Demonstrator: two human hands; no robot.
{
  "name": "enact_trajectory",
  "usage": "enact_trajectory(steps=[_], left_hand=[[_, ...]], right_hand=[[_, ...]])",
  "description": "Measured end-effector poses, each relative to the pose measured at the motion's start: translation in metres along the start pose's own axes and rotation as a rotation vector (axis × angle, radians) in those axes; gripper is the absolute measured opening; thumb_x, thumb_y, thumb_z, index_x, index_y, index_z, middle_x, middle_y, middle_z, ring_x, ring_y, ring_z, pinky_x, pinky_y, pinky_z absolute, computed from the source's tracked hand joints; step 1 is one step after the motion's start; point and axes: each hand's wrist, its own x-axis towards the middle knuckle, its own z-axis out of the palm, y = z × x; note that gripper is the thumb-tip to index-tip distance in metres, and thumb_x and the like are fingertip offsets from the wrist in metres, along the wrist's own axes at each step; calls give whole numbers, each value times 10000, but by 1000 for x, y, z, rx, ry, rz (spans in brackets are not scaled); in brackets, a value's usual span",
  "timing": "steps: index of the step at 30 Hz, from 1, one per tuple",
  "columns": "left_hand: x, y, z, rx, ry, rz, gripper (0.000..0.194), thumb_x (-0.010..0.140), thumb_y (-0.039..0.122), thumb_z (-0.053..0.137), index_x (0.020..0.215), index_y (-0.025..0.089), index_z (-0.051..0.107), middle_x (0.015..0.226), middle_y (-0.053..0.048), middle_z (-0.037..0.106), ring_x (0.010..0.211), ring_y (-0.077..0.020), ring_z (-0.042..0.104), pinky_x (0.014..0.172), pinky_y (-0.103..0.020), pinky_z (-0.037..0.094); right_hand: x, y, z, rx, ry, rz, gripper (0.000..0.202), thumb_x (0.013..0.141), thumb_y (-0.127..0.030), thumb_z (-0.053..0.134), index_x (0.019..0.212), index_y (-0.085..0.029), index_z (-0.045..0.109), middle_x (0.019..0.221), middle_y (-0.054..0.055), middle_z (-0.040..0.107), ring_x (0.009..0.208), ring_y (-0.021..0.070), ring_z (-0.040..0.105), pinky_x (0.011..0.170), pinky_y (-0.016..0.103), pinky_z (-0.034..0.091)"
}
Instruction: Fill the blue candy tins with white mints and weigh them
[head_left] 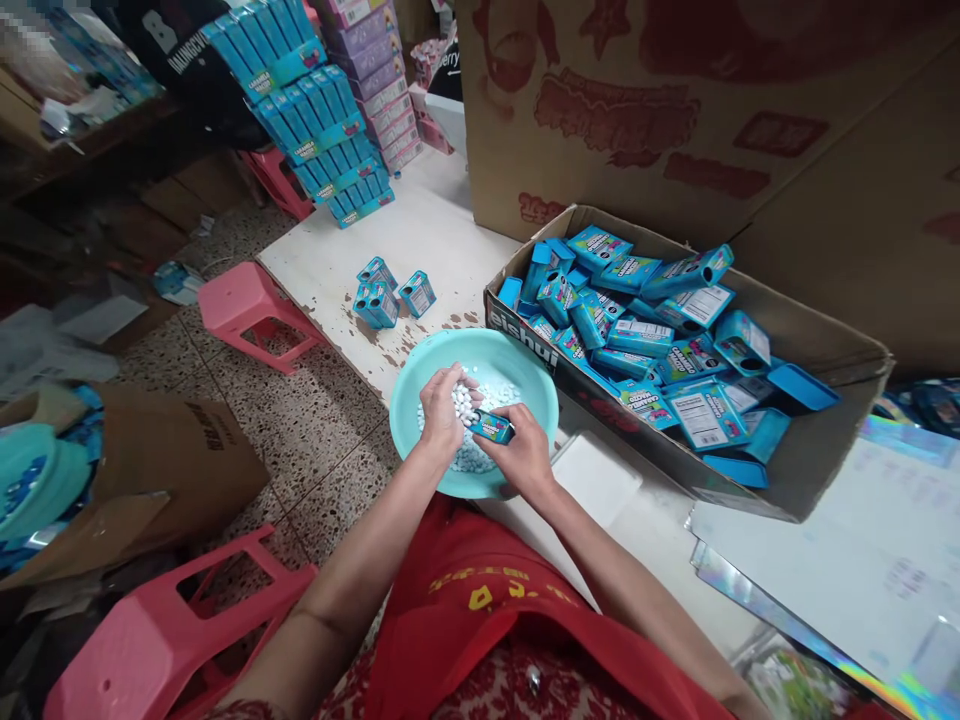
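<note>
Over a turquoise basin [402, 430], my left hand [439, 412] is cupped around a heap of small white candies [462, 402]. My right hand [529, 452] grips a small blue candy tin [492, 427], tilted on its side, its end against the candies at my left palm. More white candies [471, 460] cover the bottom of the basin, partly hidden by my hands. Beyond the basin, several blue tins [377, 300] stand upright on the white table [442, 235], showing dark openings on top.
To the right, a long cardboard box [825, 480] holds many loose blue tins. Stacked blue display packs [315, 130] stand at the far left table end. A large carton [600, 120] rises behind. Pink stools [247, 300] and an open carton [187, 470] are on the floor at left.
</note>
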Motion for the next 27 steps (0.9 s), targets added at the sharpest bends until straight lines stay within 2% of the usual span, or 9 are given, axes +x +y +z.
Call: enact_trajectory(steps=[7, 12, 15, 20, 23, 27], left_hand=[[-8, -5, 3, 14, -89, 70, 232, 737, 316, 621, 606, 175, 493, 513, 35, 504, 442, -100, 499, 442, -225, 359], [-13, -5, 8, 34, -140, 132, 235, 752, 310, 620, 602, 178, 495, 478, 38, 505, 440, -98, 498, 490, -230, 394], [-14, -4, 10, 38, -137, 156, 249, 749, 311, 621, 587, 179, 485, 452, 40, 497, 434, -94, 490, 498, -227, 394], [-15, 0, 12, 67, -76, 169, 220, 748, 338, 616, 632, 182, 513, 446, 45, 485, 397, -81, 436, 423, -209, 304], [-19, 2, 13, 75, -100, 158, 212, 754, 340, 616, 648, 179, 530, 459, 39, 495, 445, -100, 510, 482, -218, 371], [-21, 3, 11, 59, -86, 189, 226, 755, 347, 621, 635, 178, 529, 403, 62, 423, 499, -145, 597, 588, -254, 452]], right_hand=[[-5, 4, -3, 23, 4, 32, 206, 696, -265, 687, 863, -217, 576, 838, 24, 593, 843, 226, 584, 734, 341, 451], [-4, -1, -12, 38, 32, 39, 209, 689, -258, 696, 861, -218, 585, 830, 18, 594, 831, 218, 586, 731, 331, 451], [-3, -1, -15, 38, 34, 40, 219, 684, -261, 703, 866, -213, 591, 834, 22, 603, 837, 221, 590, 738, 332, 452], [-4, -2, -13, 67, 27, 56, 229, 679, -268, 715, 872, -218, 602, 839, 17, 615, 833, 213, 603, 740, 323, 458], [-5, -4, -11, 79, 18, 79, 233, 679, -268, 716, 879, -227, 604, 849, 16, 625, 841, 214, 607, 745, 327, 462], [-5, -7, -13, 88, 9, 87, 243, 678, -274, 719, 889, -231, 606, 866, 18, 632, 852, 217, 609, 746, 331, 467]])
